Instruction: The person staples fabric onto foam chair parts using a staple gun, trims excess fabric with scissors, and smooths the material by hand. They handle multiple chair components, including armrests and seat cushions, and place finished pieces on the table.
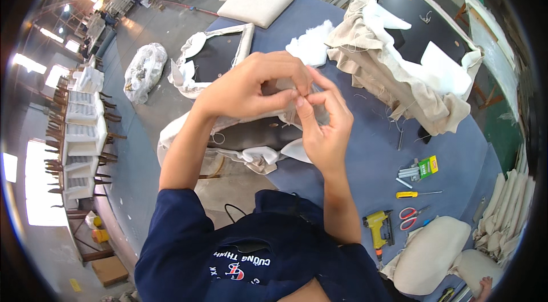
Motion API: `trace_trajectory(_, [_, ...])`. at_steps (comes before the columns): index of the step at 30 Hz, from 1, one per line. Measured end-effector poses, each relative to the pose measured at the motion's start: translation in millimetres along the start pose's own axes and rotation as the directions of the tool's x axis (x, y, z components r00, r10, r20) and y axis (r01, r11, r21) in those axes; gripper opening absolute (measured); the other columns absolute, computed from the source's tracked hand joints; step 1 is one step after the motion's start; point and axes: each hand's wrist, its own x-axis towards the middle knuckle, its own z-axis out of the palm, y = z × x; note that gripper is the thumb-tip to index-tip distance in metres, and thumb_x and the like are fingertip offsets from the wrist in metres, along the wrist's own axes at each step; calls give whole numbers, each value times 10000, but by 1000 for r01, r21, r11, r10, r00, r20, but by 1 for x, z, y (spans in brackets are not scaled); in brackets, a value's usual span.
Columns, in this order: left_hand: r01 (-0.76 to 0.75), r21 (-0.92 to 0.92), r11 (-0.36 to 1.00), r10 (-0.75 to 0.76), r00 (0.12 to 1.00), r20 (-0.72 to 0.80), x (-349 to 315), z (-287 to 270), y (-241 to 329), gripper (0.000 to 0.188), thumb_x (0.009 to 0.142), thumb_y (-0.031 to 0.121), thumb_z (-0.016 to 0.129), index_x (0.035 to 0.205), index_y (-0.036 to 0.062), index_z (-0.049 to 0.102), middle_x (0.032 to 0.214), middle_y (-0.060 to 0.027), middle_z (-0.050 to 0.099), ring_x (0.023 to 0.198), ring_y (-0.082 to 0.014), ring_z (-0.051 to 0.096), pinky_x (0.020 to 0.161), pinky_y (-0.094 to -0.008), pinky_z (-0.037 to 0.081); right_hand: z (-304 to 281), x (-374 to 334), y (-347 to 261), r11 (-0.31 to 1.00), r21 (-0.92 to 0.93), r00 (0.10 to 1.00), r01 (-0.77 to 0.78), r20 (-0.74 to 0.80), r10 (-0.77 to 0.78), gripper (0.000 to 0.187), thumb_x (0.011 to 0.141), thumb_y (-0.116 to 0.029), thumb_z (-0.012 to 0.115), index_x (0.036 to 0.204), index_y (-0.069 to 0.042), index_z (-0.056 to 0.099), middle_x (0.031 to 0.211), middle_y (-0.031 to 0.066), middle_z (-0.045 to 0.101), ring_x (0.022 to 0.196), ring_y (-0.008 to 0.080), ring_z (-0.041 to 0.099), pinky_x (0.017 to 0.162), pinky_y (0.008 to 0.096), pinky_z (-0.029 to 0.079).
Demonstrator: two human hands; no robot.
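My left hand point(257, 85) and my right hand point(328, 122) meet in front of me, raised above the blue-grey work table. Their fingertips pinch together, and whatever is between them is too small or hidden to make out. Beneath them lies an upholstered panel point(242, 135) with a black underside and a beige fabric edge, partly covered by my hands and arms. Beyond my left hand is another black panel point(212, 54) with a pale padded border. White wadding point(312, 44) rests just past my fingers.
At right stands a stack of black-backed panels with loose beige fabric point(394, 82). Nearer lie a box of staples point(425, 168), a yellow screwdriver point(407, 194), red-handled scissors point(407, 218) and a yellow-green staple gun point(377, 228). Beige cushions point(265, 2) sit at the far edge.
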Motion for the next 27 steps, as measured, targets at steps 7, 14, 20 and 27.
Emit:
trace_trajectory(7, [-16, -187, 982, -2, 995, -100, 0, -1, -12, 412, 908, 55, 698, 1316, 7, 656, 1231, -124, 679, 1128, -220, 644, 1008, -367, 505, 4, 6, 3, 982, 149, 993, -120, 18, 118, 186, 974, -106, 770, 885, 28, 676, 1281, 247, 736, 1153, 325, 730, 982, 411, 539])
trace_trajectory(14, [175, 110, 978, -171, 984, -51, -10, 0, -11, 625, 902, 304, 842, 1390, -12, 614, 1236, -173, 712, 1097, -275, 684, 991, -390, 523, 3, -1, 2, 976, 168, 990, -141, 2, 143, 189, 975, -98, 772, 867, 28, 681, 1263, 245, 748, 1123, 297, 741, 968, 390, 546])
trace_trajectory(20, [134, 130, 982, -124, 989, -86, -14, 3, -8, 571, 909, 348, 835, 1283, -39, 647, 1119, -201, 732, 1003, -321, 699, 909, -411, 537, 5, -5, 9, 959, 248, 988, -141, -27, 152, 201, 961, -101, 794, 852, 38, 697, 1270, 240, 753, 1114, 255, 740, 971, 368, 546])
trace_trajectory(27, [125, 86, 988, -117, 989, -86, -15, 5, -7, 520, 938, 294, 803, 1343, 3, 656, 1263, -173, 685, 1063, -313, 678, 967, -406, 523, 3, -8, 12, 975, 199, 994, -97, -30, 105, 155, 944, -71, 807, 886, 40, 714, 1272, 252, 748, 1130, 271, 737, 970, 371, 552])
